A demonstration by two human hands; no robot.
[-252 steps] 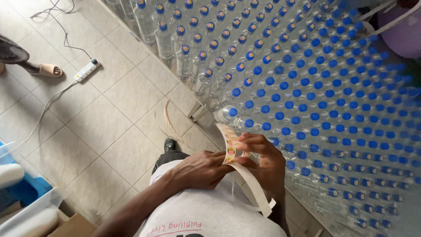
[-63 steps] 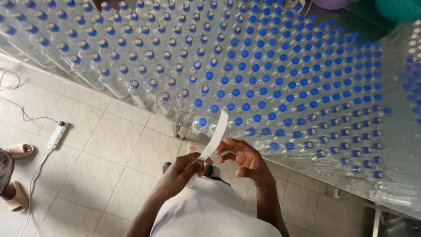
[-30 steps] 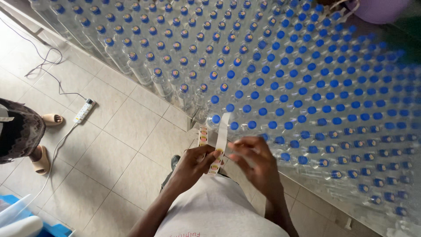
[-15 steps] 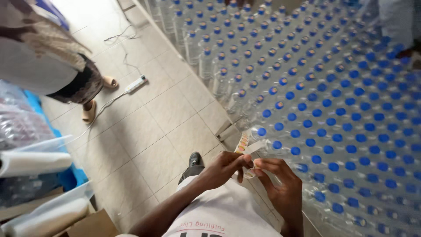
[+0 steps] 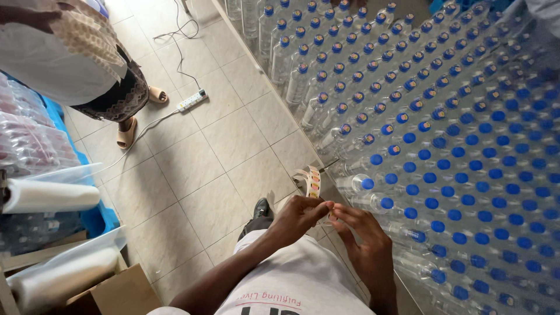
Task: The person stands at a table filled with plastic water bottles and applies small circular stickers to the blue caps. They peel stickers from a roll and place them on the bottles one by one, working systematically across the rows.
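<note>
Both hands pinch a sticker strip at the edge of the bottle table.

Nearest, the left hand (image 5: 297,217) has its fingers closed on the narrow white paper strip of small round orange-and-yellow stickers (image 5: 314,182), which curls up just above the thumb. The right hand (image 5: 361,233) meets it, fingertips pinched at the strip's lower end; half a second ago they were a little apart, so a sticker seems to be coming off. Beyond stand the clear plastic water bottles with blue caps (image 5: 408,157), the nearest caps bare, farther ones stickered. Farther left: a white power strip (image 5: 192,100) on the beige floor tiles (image 5: 192,151), and another person's sandalled foot (image 5: 126,133).
</note>
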